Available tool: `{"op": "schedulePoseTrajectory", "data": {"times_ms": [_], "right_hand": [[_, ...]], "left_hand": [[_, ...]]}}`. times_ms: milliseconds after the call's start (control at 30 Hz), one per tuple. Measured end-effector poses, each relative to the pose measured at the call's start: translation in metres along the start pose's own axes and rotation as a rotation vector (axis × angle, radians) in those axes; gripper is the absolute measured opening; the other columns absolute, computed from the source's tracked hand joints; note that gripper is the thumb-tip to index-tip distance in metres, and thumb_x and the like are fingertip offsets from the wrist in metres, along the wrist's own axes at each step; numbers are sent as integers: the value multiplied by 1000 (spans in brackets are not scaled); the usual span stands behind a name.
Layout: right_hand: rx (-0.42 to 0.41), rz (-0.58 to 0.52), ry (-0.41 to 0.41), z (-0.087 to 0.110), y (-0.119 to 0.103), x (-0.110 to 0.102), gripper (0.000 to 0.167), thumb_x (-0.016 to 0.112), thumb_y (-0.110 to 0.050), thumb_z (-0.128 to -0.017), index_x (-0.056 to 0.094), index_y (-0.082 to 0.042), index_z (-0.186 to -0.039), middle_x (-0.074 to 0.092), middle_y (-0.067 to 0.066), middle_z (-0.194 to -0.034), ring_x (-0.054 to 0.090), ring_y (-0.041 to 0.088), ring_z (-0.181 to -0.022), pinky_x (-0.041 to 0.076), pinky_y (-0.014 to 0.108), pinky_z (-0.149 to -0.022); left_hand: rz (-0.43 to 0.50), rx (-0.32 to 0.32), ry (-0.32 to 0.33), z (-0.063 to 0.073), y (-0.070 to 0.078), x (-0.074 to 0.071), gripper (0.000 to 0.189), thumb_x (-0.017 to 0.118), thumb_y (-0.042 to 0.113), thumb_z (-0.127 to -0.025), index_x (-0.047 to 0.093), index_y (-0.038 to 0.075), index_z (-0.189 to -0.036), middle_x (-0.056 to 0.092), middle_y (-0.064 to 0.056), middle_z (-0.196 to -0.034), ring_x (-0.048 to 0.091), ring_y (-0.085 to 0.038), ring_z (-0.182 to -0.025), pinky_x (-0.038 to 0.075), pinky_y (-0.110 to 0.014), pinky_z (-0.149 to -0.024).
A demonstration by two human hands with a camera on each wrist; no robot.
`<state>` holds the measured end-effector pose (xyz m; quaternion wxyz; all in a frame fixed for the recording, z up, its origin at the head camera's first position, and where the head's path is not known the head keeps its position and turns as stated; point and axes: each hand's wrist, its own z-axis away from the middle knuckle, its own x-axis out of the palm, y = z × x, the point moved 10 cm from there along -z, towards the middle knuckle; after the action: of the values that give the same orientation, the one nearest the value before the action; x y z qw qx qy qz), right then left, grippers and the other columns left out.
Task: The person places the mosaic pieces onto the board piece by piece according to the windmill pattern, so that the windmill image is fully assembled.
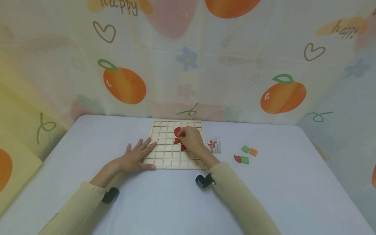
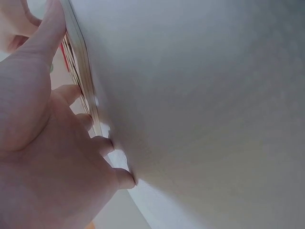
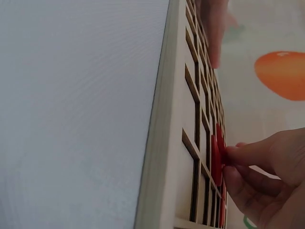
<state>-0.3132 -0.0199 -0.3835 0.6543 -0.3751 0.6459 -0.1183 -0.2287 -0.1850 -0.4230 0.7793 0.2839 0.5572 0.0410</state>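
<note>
Left to right on a white tabletop (image 1: 152, 209): a person's left hand (image 1: 136, 159), grip wide, fingers spread, touches the left edge of a pale wooden grid board (image 1: 161, 156). Near the board's middle sit red pieces (image 1: 183, 148); there the right hand (image 1: 192, 139) has a narrow grip, thumb and finger pinching a red piece (image 3: 217, 162). Just beside the board's right edge lies a printed card (image 1: 216, 148). Farther right are two green squares (image 1: 245, 160), an orange square (image 1: 253, 152) and a red quarter-round (image 1: 237, 159).
</note>
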Motion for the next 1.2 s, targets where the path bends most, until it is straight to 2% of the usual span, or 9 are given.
{"op": "schedulePoseTrajectory", "data": {"times_ms": [233,367,700,1000,1200], "right_hand": [[-67,7,-16,-1,-8,4,11,66,1,-90,75,-2,-94,73,8,-94,65,18,-83,54,27,-74],[-70,-17,-29,-1,-9,6,12,65,3,-90,75,-2,-95,73,8,-92,63,16,-78,52,24,-70],[-89,-14,-51,-1,-10,2,10,68,-2,-90,75,-3,-97,74,8,-97,68,18,-84,55,24,-73],[-71,-93,-163,2,-11,3,13,65,-2,-93,74,-2,-102,72,8,-103,68,22,-94,55,22,-71],[-77,-90,-207,2,-12,7,14,65,-4,-93,73,-2,-104,72,7,-104,68,20,-95,54,21,-73]], "left_hand": [[-1,22,1,1,6,-2,97,70,53,-84,22,9,-156,5,-23,-162,-1,-52,-145,-7,-74,-106],[1,30,1,1,7,-3,97,70,54,-84,23,9,-156,6,-23,-162,-1,-52,-145,-6,-74,-106],[-8,26,1,-1,6,-1,97,69,55,-84,22,9,-156,5,-22,-162,-2,-52,-145,-7,-74,-106],[-7,15,-5,2,8,-3,97,69,54,-85,22,8,-156,5,-23,-162,-1,-52,-144,-5,-74,-106],[2,30,-2,3,8,-3,96,69,52,-85,22,7,-156,5,-24,-162,-1,-53,-144,-5,-75,-106]]}}
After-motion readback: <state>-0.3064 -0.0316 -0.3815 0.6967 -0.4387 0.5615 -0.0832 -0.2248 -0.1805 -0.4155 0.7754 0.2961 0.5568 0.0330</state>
